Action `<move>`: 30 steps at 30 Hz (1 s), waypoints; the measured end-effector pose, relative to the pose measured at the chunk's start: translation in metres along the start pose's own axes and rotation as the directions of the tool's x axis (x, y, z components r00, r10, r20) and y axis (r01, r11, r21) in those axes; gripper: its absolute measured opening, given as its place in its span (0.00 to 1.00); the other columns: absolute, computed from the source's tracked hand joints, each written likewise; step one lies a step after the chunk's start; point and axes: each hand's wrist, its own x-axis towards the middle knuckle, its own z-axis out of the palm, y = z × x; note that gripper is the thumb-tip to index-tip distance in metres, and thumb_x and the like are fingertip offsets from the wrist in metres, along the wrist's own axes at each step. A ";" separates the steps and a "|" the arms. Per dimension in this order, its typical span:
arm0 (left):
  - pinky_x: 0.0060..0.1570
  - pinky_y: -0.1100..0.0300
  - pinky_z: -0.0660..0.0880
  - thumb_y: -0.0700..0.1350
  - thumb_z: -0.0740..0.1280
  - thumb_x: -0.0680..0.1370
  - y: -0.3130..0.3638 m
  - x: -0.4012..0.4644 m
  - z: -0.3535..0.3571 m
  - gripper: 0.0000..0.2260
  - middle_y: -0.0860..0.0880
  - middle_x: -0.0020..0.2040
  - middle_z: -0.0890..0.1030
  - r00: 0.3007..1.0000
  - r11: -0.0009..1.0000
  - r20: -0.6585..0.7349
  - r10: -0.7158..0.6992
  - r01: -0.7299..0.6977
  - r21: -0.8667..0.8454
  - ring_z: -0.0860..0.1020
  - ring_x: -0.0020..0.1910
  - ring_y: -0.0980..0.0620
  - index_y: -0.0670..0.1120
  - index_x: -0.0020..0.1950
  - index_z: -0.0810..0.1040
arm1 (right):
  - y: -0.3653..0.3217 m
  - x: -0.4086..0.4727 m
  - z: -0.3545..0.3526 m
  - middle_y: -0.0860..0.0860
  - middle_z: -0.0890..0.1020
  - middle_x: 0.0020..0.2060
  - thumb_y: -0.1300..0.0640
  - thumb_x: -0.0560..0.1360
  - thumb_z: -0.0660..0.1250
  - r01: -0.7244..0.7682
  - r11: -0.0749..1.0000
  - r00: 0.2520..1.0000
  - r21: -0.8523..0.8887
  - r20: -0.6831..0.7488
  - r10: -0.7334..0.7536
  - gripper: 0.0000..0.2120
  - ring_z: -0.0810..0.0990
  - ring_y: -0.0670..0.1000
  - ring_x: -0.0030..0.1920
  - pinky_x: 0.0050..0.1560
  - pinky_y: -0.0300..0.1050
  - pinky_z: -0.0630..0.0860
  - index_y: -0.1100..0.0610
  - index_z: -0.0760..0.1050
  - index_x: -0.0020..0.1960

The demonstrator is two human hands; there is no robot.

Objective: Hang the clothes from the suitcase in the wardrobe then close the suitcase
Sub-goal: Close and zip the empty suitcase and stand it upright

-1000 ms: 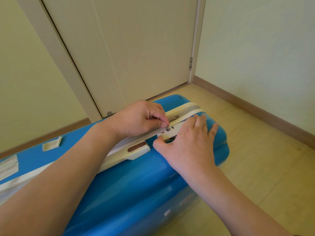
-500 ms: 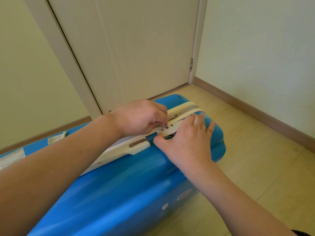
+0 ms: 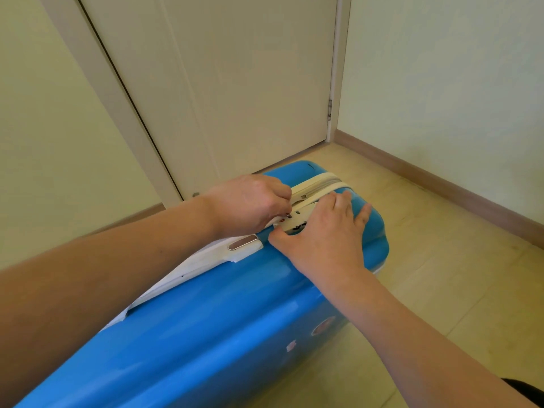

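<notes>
Our left hand (image 3: 250, 204) has its fingers (image 3: 282, 191) curled tight, pinching a small dark zipper pull (image 3: 289, 215) at the lock panel (image 3: 291, 223) on the pale trim. Our right hand (image 3: 321, 231) lies flat beside it, fingers straight and slightly spread over the blue shell, thumb stretched toward the left hand, pressing down. Both hands rest on the blue suitcase (image 3: 220, 319), which lies shut on its side on the floor (image 3: 441, 275), its zipper band (image 3: 318, 182) running along the upper edge. A metal plate (image 3: 243, 242) sits on the trim just left of our thumb. Beyond stands a closed door (image 3: 235, 83), with a baseboard (image 3: 441, 178) along the right wall.
</notes>
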 end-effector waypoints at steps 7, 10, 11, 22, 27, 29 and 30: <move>0.42 0.50 0.78 0.38 0.67 0.75 0.006 0.011 -0.013 0.08 0.49 0.48 0.80 0.968 0.989 0.226 -0.107 0.081 0.124 0.79 0.47 0.46 0.46 0.51 0.83 | -0.001 0.001 0.001 0.61 0.66 0.71 0.31 0.66 0.61 0.010 1.000 1.000 -0.008 0.016 -0.010 0.45 0.55 0.59 0.76 0.75 0.64 0.42 0.66 0.64 0.68; 0.47 0.53 0.76 0.41 0.64 0.78 0.014 0.016 -0.016 0.11 0.52 0.54 0.79 0.907 0.973 0.364 -0.211 0.158 0.171 0.78 0.52 0.50 0.49 0.56 0.81 | 0.000 0.000 0.001 0.62 0.65 0.72 0.32 0.66 0.61 0.010 1.000 1.000 0.000 0.004 -0.010 0.46 0.55 0.59 0.76 0.75 0.64 0.42 0.67 0.62 0.69; 0.48 0.54 0.75 0.42 0.64 0.78 0.016 0.019 -0.018 0.10 0.53 0.54 0.79 0.896 0.971 0.382 -0.227 0.178 0.159 0.78 0.52 0.51 0.50 0.56 0.81 | 0.001 -0.001 0.002 0.62 0.65 0.71 0.32 0.66 0.61 0.011 1.000 1.000 -0.002 -0.003 -0.011 0.46 0.55 0.59 0.76 0.75 0.64 0.42 0.67 0.62 0.69; 0.40 0.63 0.75 0.47 0.68 0.79 0.002 0.018 -0.030 0.07 0.49 0.36 0.84 0.635 0.325 0.503 -0.587 0.753 -0.571 0.79 0.33 0.55 0.44 0.48 0.79 | 0.000 0.004 0.007 0.58 0.69 0.64 0.32 0.63 0.64 0.036 0.998 0.998 0.053 -0.055 -0.033 0.42 0.62 0.60 0.71 0.76 0.63 0.45 0.64 0.66 0.63; 0.42 0.64 0.71 0.45 0.71 0.76 0.000 0.012 -0.018 0.04 0.48 0.37 0.82 0.629 0.314 0.521 -0.577 0.760 -0.569 0.76 0.34 0.57 0.44 0.45 0.83 | -0.001 0.008 0.011 0.58 0.68 0.65 0.31 0.62 0.64 0.037 0.997 0.999 0.062 -0.041 -0.034 0.44 0.62 0.59 0.71 0.76 0.62 0.43 0.64 0.65 0.64; 0.43 0.63 0.70 0.44 0.72 0.76 0.004 0.011 -0.015 0.03 0.46 0.39 0.82 0.637 0.339 0.514 -0.575 0.757 -0.558 0.75 0.35 0.56 0.46 0.43 0.81 | 0.000 0.008 0.012 0.58 0.68 0.65 0.31 0.62 0.64 0.039 0.998 0.998 0.049 -0.054 -0.036 0.44 0.62 0.59 0.72 0.76 0.62 0.44 0.64 0.66 0.63; 0.44 0.63 0.70 0.44 0.71 0.76 0.005 0.014 -0.015 0.03 0.47 0.39 0.82 0.639 0.362 0.514 -0.572 0.759 -0.542 0.75 0.35 0.56 0.47 0.42 0.81 | 0.000 0.009 0.012 0.58 0.68 0.65 0.31 0.62 0.64 0.039 0.998 0.998 0.045 -0.058 -0.036 0.43 0.62 0.59 0.71 0.76 0.62 0.44 0.64 0.67 0.63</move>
